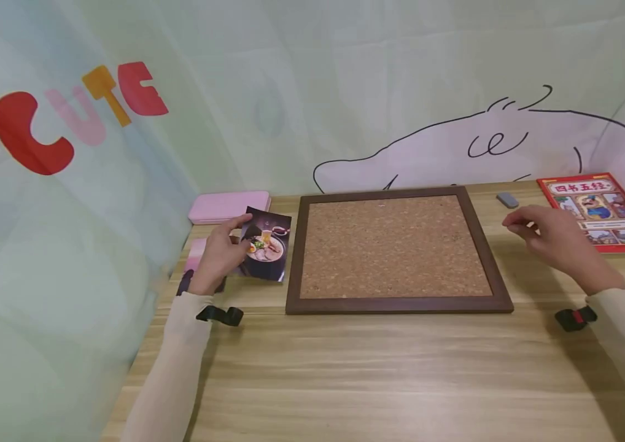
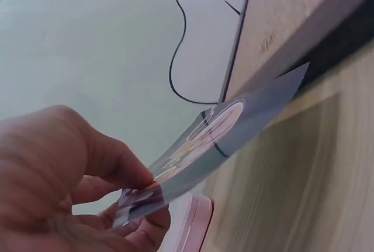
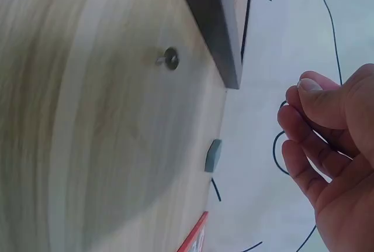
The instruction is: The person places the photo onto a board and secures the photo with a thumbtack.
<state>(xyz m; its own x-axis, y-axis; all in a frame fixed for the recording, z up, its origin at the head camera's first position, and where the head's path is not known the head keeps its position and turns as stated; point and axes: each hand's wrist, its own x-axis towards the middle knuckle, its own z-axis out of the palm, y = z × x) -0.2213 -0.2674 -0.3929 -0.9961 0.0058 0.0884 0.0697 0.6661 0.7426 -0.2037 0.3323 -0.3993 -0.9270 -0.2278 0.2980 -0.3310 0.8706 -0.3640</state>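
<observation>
My left hand (image 1: 221,252) pinches a photo print (image 1: 269,261) of a ramen bowl between thumb and fingers. In the left wrist view the print (image 2: 198,149) is tilted and raised off the table, its far end near the board's frame. The cork board (image 1: 390,245), with a dark brown frame, lies flat to the right of it. My right hand (image 1: 555,242) hovers over the table right of the board, its thumb and forefinger tips together; whether something small is between them is unclear. Below that hand, a metal thumbtack (image 3: 170,58) lies on the table.
A pink case (image 1: 229,206) stands at the back left. Another print (image 1: 196,248) lies partly hidden under the left hand. A grey eraser-like block (image 1: 508,199) and a red-bordered book (image 1: 600,212) lie at the right. A printed curtain (image 1: 268,92) hangs behind the wooden table (image 1: 345,374).
</observation>
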